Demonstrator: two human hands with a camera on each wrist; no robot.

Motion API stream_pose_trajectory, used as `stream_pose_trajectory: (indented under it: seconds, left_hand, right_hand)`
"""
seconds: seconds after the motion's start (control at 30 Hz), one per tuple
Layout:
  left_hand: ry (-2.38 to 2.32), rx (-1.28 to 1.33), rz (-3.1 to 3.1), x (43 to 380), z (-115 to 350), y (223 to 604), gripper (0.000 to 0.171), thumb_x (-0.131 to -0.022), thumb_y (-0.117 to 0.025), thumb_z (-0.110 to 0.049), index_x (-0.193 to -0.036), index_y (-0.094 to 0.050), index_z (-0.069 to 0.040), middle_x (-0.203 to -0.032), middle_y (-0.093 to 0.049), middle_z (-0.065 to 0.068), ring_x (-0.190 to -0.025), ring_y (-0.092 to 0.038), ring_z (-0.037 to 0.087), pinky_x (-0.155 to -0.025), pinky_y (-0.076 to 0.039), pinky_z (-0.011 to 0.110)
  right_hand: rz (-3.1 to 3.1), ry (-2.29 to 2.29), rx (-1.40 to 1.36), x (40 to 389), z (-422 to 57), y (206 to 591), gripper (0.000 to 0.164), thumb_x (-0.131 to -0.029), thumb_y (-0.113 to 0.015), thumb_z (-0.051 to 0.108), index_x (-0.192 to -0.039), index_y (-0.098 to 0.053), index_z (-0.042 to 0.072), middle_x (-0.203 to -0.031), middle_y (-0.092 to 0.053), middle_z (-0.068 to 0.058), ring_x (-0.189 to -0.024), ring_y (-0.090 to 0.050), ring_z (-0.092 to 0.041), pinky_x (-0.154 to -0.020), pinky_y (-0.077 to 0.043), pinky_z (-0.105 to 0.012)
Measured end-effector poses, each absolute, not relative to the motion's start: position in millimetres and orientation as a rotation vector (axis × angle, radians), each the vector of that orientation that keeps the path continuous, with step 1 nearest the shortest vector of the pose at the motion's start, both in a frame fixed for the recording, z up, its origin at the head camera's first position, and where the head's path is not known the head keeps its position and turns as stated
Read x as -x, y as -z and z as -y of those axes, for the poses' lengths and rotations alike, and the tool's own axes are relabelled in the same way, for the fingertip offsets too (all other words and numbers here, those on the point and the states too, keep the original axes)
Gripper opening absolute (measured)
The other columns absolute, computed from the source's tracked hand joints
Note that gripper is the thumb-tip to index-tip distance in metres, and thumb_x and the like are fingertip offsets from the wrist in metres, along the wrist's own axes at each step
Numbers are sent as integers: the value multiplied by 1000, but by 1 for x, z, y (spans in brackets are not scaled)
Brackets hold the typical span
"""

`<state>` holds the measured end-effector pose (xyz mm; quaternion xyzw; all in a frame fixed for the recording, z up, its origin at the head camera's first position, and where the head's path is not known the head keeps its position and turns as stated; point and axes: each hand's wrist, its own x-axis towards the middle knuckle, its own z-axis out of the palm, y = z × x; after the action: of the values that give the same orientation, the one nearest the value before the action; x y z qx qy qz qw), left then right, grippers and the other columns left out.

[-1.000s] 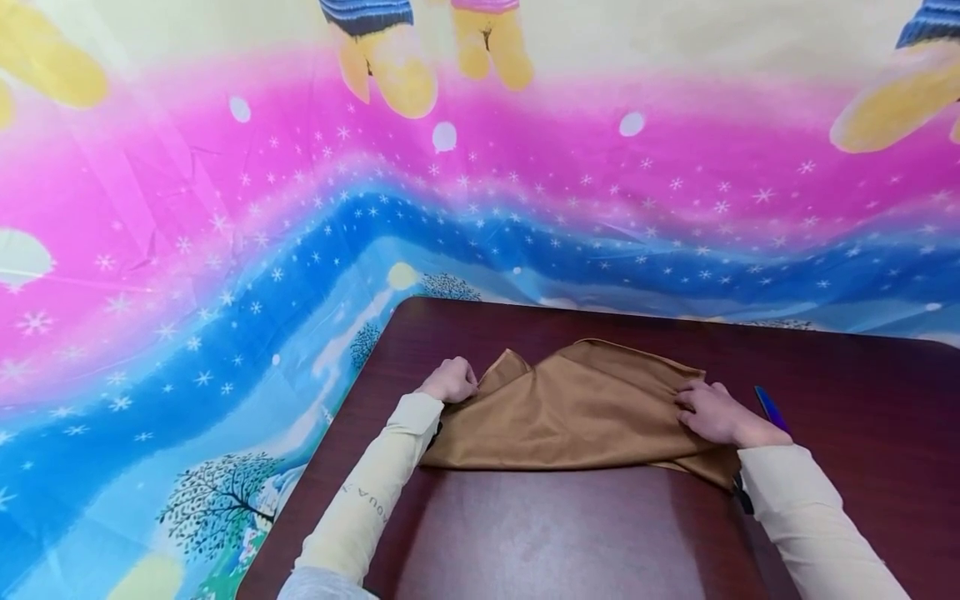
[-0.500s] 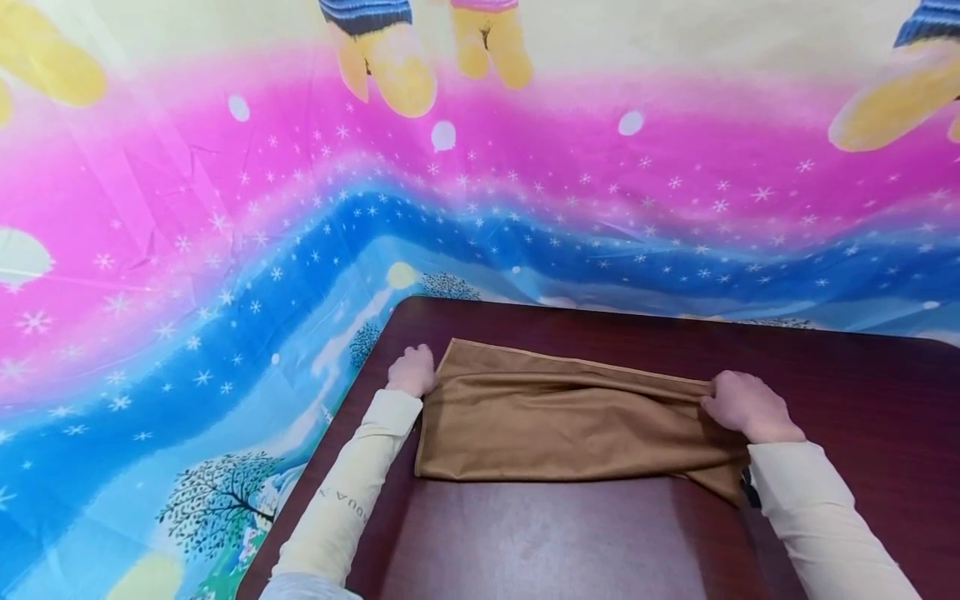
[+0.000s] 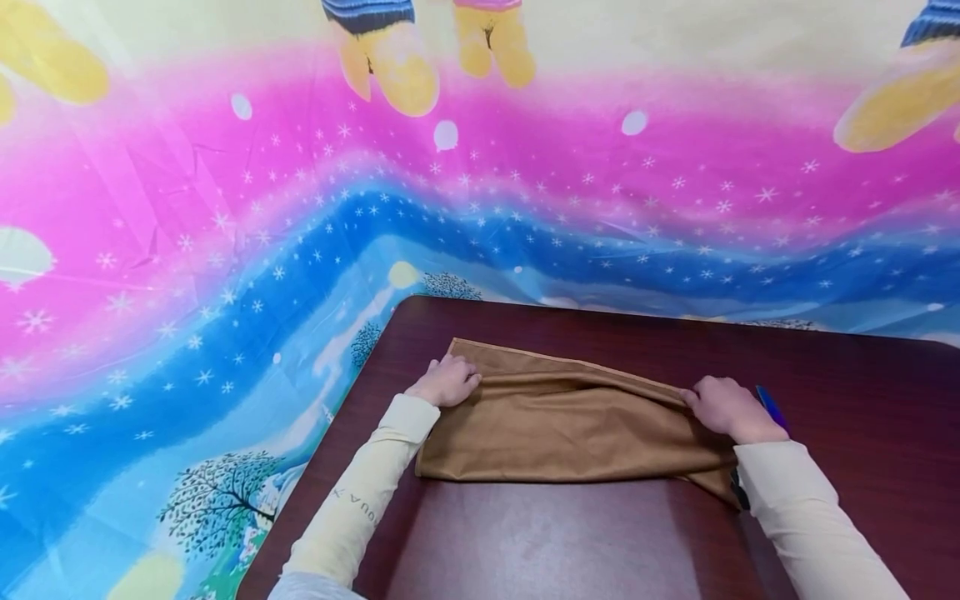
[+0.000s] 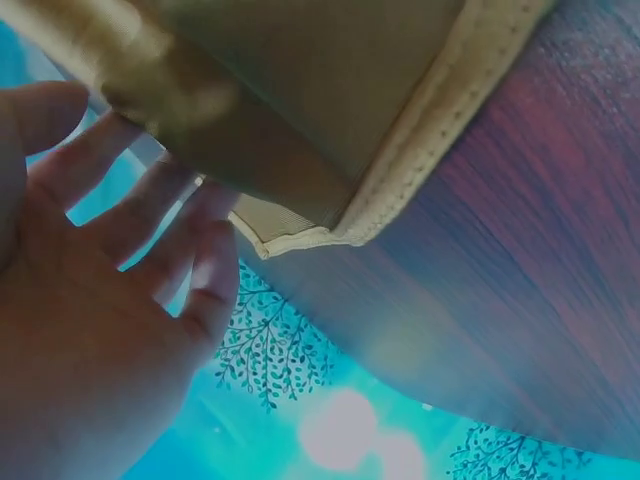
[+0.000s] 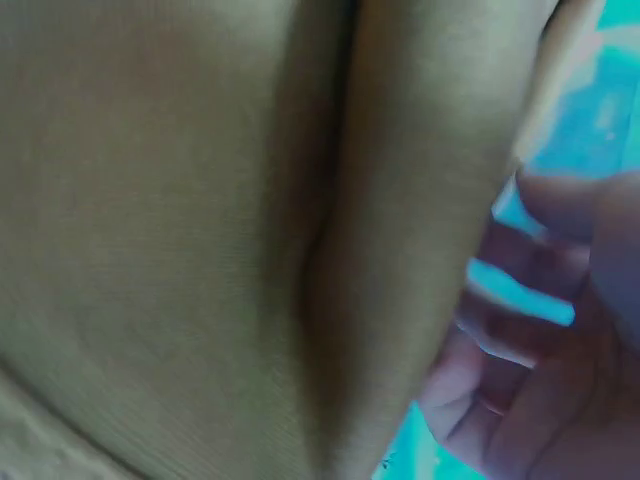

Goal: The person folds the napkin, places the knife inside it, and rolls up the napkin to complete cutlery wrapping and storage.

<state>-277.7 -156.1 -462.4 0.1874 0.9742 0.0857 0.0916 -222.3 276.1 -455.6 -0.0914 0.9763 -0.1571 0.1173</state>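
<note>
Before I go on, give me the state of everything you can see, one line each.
Brown cloth: lying on the table, creased, with a flap slanting out at its near right end.
Left hand: at the cloth's left end, fingers relaxed.
Right hand: pinching the cloth's far edge near its right end.
Blue object: partly hidden behind the right hand.
Table: partly covered by the cloth.
Printed backdrop: rippled.
</note>
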Motion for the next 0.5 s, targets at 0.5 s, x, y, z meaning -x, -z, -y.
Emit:
stream_pose_trajectory:
  seconds: [0.5]
  left_hand:
    - [-81,-338,-3033,282,153,464,24,-97,-47,-22,-102,-70,-20,-118,-66,9,-109,-56,34,-88,-43,51]
  right_hand:
    - [-2796,331,74,222,-274,453,14,-89,-59,14,-91,-64,2,-100,-62,-34,-73,-60,-40,-57,-44,-51]
